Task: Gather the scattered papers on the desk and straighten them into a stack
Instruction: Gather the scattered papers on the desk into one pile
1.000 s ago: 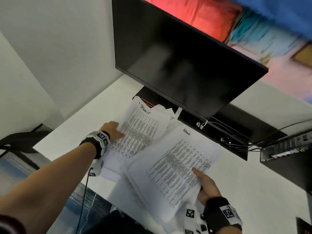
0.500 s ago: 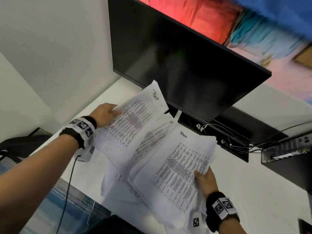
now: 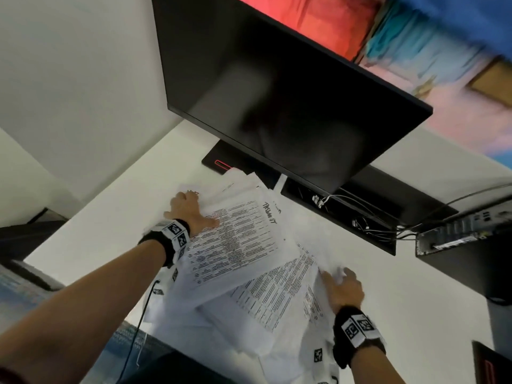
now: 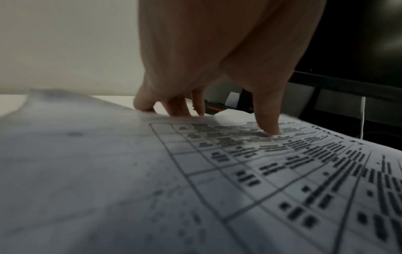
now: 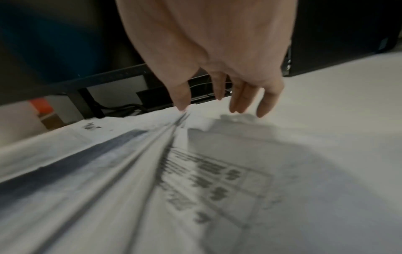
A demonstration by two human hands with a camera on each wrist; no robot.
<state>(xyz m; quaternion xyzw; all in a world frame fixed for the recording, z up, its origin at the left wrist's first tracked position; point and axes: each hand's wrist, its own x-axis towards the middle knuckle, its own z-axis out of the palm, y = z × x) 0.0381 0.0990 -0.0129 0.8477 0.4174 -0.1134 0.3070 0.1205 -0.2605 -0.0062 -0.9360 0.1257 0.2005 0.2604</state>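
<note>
Papers point(image 3: 243, 245) lie fanned in a loose, overlapping heap on the white table point(image 3: 105, 217), reaching from the monitor's foot to the near edge, where some sheets hang over. The left hand point(image 3: 188, 210) rests at the heap's left side, its thumb on the top printed sheet point(image 4: 293, 163) and its fingers point(image 4: 177, 106) curling over that sheet's far edge. The right hand point(image 3: 342, 286) sits at the heap's right edge with fingers nearly straight and slightly spread, its fingertips point(image 5: 237, 104) touching the sheet edges and gripping nothing.

To my mind the step in hand is drawing the spread sheets together. Both hands would best push inward from opposite sides, palms upright as walls, then lift the bundle and tap a long edge on the table. The overhanging sheets should be pulled back first, or they may slide off.

A dark monitor point(image 3: 291, 106) stands at the table's far edge over a black base point(image 3: 219, 162) with a red mark. Loose cables point(image 3: 388, 225) and a small black box point(image 3: 457, 236) lie toward the far right corner. Plain pale walls meet at the left.
</note>
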